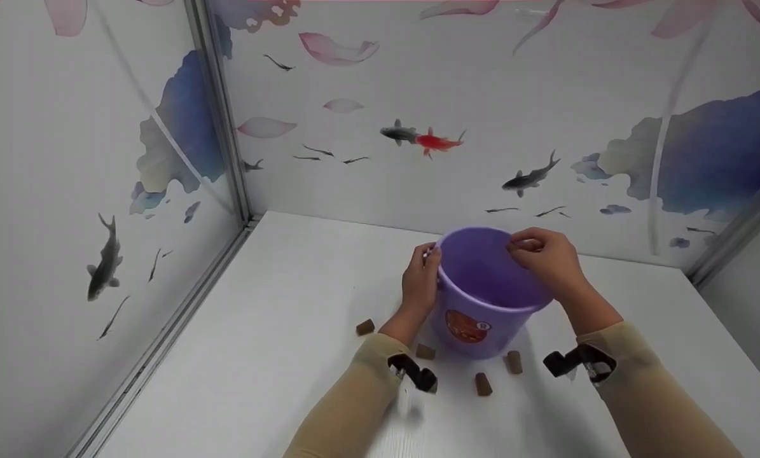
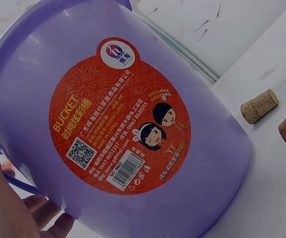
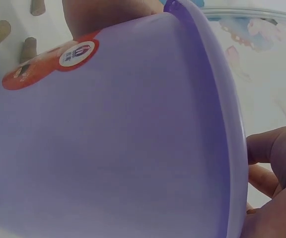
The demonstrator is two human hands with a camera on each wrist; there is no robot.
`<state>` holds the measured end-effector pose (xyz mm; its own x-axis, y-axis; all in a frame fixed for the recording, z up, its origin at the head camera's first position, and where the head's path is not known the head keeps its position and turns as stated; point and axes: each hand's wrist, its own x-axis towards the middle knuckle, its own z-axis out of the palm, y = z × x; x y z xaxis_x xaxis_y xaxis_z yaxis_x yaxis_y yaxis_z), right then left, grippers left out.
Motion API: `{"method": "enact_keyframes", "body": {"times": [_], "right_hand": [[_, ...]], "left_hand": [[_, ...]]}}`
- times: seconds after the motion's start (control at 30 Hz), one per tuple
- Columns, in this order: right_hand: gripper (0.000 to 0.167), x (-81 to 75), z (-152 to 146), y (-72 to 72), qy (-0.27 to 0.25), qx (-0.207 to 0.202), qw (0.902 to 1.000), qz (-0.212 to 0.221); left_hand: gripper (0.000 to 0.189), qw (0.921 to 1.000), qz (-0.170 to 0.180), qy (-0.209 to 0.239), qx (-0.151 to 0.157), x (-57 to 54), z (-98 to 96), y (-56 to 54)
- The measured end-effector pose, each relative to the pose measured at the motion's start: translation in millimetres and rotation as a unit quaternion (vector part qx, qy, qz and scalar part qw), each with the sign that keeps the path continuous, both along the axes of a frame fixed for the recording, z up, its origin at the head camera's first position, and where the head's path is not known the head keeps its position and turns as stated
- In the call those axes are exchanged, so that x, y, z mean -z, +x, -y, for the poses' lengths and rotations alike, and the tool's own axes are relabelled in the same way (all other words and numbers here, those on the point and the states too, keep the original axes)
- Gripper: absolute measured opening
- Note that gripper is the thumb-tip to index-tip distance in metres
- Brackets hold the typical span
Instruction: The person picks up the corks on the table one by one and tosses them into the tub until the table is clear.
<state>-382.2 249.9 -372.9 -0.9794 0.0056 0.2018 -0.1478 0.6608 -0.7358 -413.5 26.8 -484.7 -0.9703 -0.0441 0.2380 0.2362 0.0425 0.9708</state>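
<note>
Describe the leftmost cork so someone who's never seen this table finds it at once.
A purple bucket sits on the white table, the left hand at its side. Left of that wrist lies a brown cork, alone outside the arms; the other three lie between them.

The left arm (image 1: pixel 353 407) and the right arm (image 1: pixel 656 388) both reach forward. The left hand (image 1: pixel 420 280) is upright, its fingers curled in a grip; the right hand (image 1: pixel 548 257) points leftward, fingers bent.
</note>
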Motion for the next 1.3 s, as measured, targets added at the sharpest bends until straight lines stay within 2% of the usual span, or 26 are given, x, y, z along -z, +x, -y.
{"method": "enact_keyframes", "body": {"times": [0.17, 0.4, 0.67, 0.97, 1.3], "right_hand": [[0.031, -2.9, 6.1, 2.9, 0.010, 0.002, 0.9998, -0.015], [0.034, -1.3, 7.8, 7.3, 0.016, 0.008, 0.9998, -0.008], [0.033, 1.4, 7.6, 16.7, 0.019, 0.015, 0.9997, -0.001], [0.034, -6.4, 12.2, 37.8, 0.013, 0.024, 0.9996, -0.013], [0.029, 1.8, 17.8, 60.8, 0.005, 0.029, 0.9982, -0.052]], "left_hand": [[0.050, 1.0000, -0.002, 0.000, -0.004, -1.7, 0.4, 0.2], [0.050, 1.0000, 0.006, -0.002, 0.004, -0.5, -0.7, 1.7], [0.049, 1.0000, 0.003, -0.006, -0.002, 0.8, -1.2, 1.5], [0.049, 1.0000, 0.005, -0.005, -0.001, -2.7, 1.3, -1.4], [0.049, 1.0000, 0.008, -0.005, -0.003, 0.9, -1.1, -1.9]]}}
